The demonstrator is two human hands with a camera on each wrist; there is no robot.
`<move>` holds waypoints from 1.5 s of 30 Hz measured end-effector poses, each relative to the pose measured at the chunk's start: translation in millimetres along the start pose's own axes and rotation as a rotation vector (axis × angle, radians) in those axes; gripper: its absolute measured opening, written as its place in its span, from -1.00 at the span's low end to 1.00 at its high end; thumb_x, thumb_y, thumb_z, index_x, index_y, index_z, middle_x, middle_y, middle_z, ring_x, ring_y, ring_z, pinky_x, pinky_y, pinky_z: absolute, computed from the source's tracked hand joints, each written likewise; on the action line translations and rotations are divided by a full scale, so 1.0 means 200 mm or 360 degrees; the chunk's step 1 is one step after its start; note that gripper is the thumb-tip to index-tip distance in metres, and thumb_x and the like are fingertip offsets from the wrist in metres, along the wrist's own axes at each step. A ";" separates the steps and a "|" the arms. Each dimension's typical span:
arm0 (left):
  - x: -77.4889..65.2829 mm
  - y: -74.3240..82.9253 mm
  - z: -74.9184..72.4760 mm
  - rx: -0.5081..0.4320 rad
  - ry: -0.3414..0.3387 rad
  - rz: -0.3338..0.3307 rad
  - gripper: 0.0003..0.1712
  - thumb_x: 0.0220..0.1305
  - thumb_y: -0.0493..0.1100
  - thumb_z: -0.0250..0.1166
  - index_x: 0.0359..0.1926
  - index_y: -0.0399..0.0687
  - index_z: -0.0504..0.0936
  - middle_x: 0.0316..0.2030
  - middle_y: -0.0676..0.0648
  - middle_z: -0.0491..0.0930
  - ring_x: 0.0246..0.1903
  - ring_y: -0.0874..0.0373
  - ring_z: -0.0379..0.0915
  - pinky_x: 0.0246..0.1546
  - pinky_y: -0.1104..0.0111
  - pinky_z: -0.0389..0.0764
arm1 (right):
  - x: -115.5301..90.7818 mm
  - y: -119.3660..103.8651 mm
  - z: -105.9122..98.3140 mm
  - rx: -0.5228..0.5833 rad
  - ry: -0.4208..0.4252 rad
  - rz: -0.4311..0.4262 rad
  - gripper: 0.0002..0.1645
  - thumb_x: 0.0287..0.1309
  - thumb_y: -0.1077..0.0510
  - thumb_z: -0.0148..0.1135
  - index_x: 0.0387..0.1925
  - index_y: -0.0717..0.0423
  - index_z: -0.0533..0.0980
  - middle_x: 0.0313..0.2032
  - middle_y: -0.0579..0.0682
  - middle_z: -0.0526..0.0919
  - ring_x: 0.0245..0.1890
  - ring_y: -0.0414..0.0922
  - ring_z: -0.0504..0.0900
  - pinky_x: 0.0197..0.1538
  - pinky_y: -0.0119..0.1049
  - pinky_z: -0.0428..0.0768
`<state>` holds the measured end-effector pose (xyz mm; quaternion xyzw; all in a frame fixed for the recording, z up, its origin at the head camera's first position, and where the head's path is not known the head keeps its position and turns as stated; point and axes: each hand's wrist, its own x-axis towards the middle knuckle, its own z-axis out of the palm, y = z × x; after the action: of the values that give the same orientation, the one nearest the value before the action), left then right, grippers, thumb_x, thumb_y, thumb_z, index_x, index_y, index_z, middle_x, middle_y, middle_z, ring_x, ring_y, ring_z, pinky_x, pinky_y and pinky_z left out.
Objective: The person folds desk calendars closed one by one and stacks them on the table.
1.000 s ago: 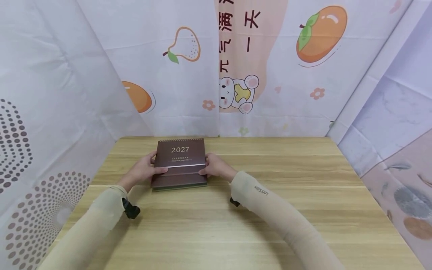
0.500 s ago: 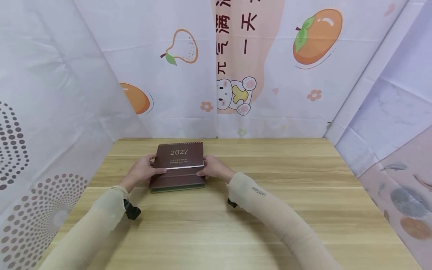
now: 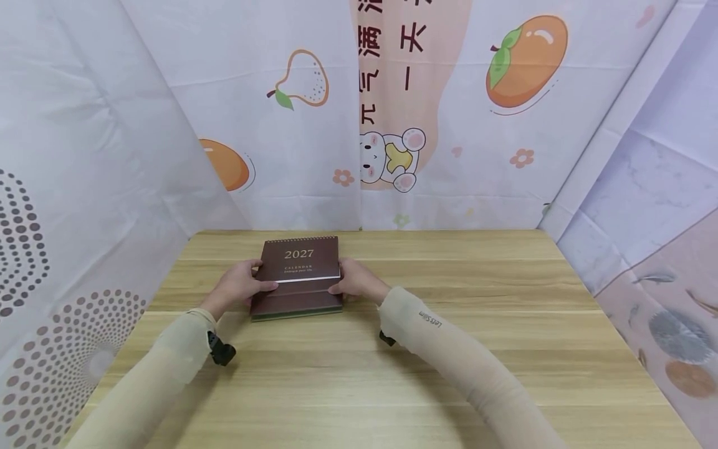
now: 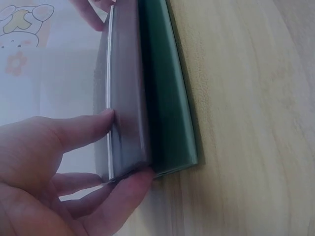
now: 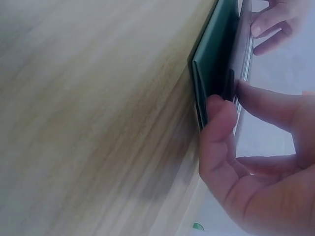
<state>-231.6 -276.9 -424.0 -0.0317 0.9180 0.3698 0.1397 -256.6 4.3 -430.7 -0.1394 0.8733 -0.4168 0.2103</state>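
Observation:
A brown 2027 desk calendar [image 3: 300,267] with a spiral binding along its far edge sits at the left rear of the wooden table. My left hand [image 3: 238,285] grips its left side, thumb on the front near the pale page edge. At the opposite side my right hand [image 3: 357,279] holds it, thumb in front and fingers round the edge. The left wrist view shows a dark green panel [image 4: 165,98] under the brown part, with a gap between them. In the right wrist view, curled fingers reach into that gap beside the green panel [image 5: 214,61].
The wooden table [image 3: 449,312] spreads right and forward of the calendar. Behind it hangs a white printed curtain [image 3: 314,143], with more cloth at the left and right sides. A small black camera [image 3: 221,350] is strapped under the left wrist.
The head view has shifted slightly. The calendar sits a touch nearer and more of the green strip along its front edge shows. Both hands keep their hold.

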 end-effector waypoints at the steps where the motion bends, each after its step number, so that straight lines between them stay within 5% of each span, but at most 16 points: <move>1: 0.00 0.00 0.00 0.0000 0.0000 0.0005 0.00 0.28 -0.09 0.46 0.48 -0.50 0.11 0.25 -0.56 0.37 -0.10 -0.14 0.61 -0.41 0.19 0.72 | 0.00 0.00 0.00 -0.0013 0.0001 -0.0005 -0.22 0.15 0.30 0.48 0.36 0.21 0.35 -0.22 0.12 0.65 -0.53 -0.03 0.64 -0.43 -0.12 0.70; 11: -0.01 0.01 0.03 -0.0005 -0.0001 0.0026 -0.07 0.28 -0.18 0.44 0.45 -0.53 0.14 0.28 -0.56 0.32 0.10 -0.27 0.48 -0.38 0.20 0.73 | -0.01 0.01 0.01 -0.0105 -0.0003 -0.0035 -0.32 0.12 0.29 0.50 0.23 0.29 0.41 -0.14 0.18 0.63 -0.49 -0.03 0.64 -0.46 -0.14 0.70; 20: -0.01 0.00 0.05 0.0158 0.0014 0.0051 -0.05 0.22 -0.18 0.49 0.41 -0.58 0.17 0.19 -0.57 0.39 0.04 -0.28 0.49 -0.46 0.24 0.71 | -0.01 0.01 0.05 -0.0916 0.0088 -0.0161 -0.33 0.12 -0.12 0.53 0.05 0.26 0.52 -0.05 0.10 0.66 -0.09 -0.05 0.61 0.05 -0.19 0.58; 26: -0.01 0.01 0.05 0.0280 0.0050 0.0079 -0.12 0.23 -0.17 0.48 0.35 -0.62 0.25 0.11 -0.54 0.48 -0.04 -0.25 0.52 -0.46 0.23 0.69 | -0.04 -0.02 0.07 -0.1154 0.0165 -0.0191 -0.54 0.14 -0.18 0.50 -0.28 0.14 0.61 -0.19 0.07 0.69 -0.24 -0.09 0.61 -0.20 -0.15 0.62; 29: -0.02 0.02 0.05 0.0416 0.0089 0.0153 -0.21 0.23 -0.16 0.48 0.26 -0.64 0.36 0.09 -0.54 0.51 -0.01 -0.29 0.53 -0.19 0.08 0.68 | -0.05 -0.03 0.07 -0.1195 0.0185 -0.0208 -0.56 0.13 -0.18 0.50 -0.37 0.10 0.61 -0.25 0.03 0.70 -0.31 -0.12 0.60 -0.29 -0.16 0.61; 33: -0.03 0.02 0.06 0.0538 0.0149 0.0210 -0.28 0.23 -0.14 0.47 0.19 -0.64 0.44 0.09 -0.55 0.52 0.04 -0.33 0.51 0.05 -0.07 0.54 | -0.05 -0.04 0.08 -0.1185 0.0208 -0.0232 -0.45 0.12 -0.16 0.50 -0.12 0.22 0.64 -0.14 0.10 0.72 -0.21 -0.06 0.68 -0.24 -0.15 0.65; 36: -0.03 0.01 0.07 0.0540 0.0161 0.0199 -0.28 0.25 -0.14 0.46 0.22 -0.62 0.43 0.13 -0.55 0.50 0.04 -0.31 0.51 0.06 -0.06 0.55 | -0.06 -0.04 0.08 -0.1220 0.0207 -0.0249 -0.32 0.14 -0.17 0.48 0.08 0.27 0.59 -0.04 0.15 0.71 -0.09 -0.01 0.70 -0.19 -0.12 0.67; 40: -0.04 0.01 0.07 0.0516 0.0146 0.0177 -0.27 0.27 -0.14 0.45 0.25 -0.61 0.41 0.16 -0.56 0.46 -0.15 -0.20 0.59 -0.08 0.03 0.62 | -0.06 -0.05 0.08 -0.1271 0.0186 -0.0245 -0.45 0.14 -0.20 0.46 -0.10 0.17 0.62 -0.15 0.09 0.72 -0.16 -0.04 0.69 -0.26 -0.13 0.65; 45: -0.05 0.01 0.07 0.0438 0.0105 0.0138 -0.27 0.28 -0.16 0.44 0.26 -0.61 0.39 0.12 -0.57 0.48 -0.54 0.02 0.57 -0.54 0.26 0.63 | -0.06 -0.05 0.09 -0.1326 0.0175 -0.0247 -0.51 0.12 -0.23 0.45 -0.26 0.11 0.61 -0.25 0.05 0.70 -0.26 -0.06 0.66 -0.32 -0.14 0.62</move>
<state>-218.4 -266.1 -428.6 0.0152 0.9647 0.2447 0.0964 -236.8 -7.7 -429.8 -0.2554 0.9639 -0.0500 0.0569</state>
